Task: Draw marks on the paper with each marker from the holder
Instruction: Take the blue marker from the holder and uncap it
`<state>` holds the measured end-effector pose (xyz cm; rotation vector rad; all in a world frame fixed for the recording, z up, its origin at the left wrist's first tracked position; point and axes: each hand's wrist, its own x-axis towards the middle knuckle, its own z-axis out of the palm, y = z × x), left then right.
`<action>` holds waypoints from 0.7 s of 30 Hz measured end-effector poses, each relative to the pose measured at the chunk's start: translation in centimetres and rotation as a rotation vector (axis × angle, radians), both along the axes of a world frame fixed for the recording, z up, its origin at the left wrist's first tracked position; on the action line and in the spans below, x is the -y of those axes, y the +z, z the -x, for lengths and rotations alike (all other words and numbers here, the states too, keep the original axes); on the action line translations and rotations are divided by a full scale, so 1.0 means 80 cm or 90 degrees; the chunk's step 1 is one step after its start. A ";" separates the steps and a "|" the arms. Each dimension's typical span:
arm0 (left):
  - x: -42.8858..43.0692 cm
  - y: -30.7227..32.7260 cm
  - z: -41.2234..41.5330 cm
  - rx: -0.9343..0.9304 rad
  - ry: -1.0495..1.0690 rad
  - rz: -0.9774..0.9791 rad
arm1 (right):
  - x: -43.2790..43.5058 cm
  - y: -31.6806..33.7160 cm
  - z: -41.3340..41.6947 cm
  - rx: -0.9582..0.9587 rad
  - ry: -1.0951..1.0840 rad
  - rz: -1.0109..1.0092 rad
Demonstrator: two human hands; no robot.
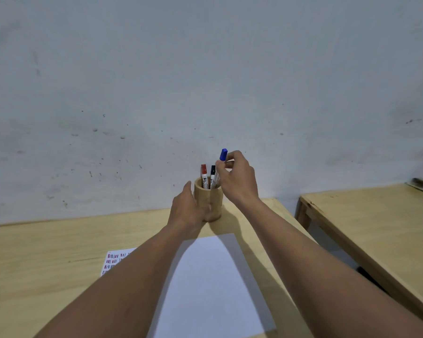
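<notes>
A round wooden holder [211,197] stands near the far edge of the table, with a red-capped marker [204,178] and a black-capped marker [212,175] upright in it. My left hand [187,211] wraps around the holder's left side. My right hand [237,178] pinches a blue-capped marker [223,155] just below its cap; the marker is raised higher than the other two, its lower end still inside the holder. A blank white sheet of paper [213,284] lies on the table in front of me, between my forearms.
The wooden table [47,264] ends at a grey wall right behind the holder. A second sheet with red and dark marks [112,261] peeks out from under my left forearm. Another wooden table [366,220] stands to the right across a narrow gap.
</notes>
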<state>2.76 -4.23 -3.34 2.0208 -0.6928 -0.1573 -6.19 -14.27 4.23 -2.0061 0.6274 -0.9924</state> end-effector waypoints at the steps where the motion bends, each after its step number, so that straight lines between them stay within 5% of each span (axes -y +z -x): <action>1: -0.004 0.007 0.002 0.008 0.010 -0.004 | -0.003 0.006 0.002 0.007 0.010 0.006; 9: -0.057 0.091 0.038 0.087 0.080 0.169 | -0.042 0.041 0.034 -0.024 0.068 0.111; 16: -0.098 0.142 0.074 -0.003 -0.044 0.273 | -0.071 0.046 0.066 -0.126 0.054 0.276; 21: -0.117 0.155 0.089 0.014 -0.009 0.304 | -0.089 0.054 0.086 -0.056 0.067 0.264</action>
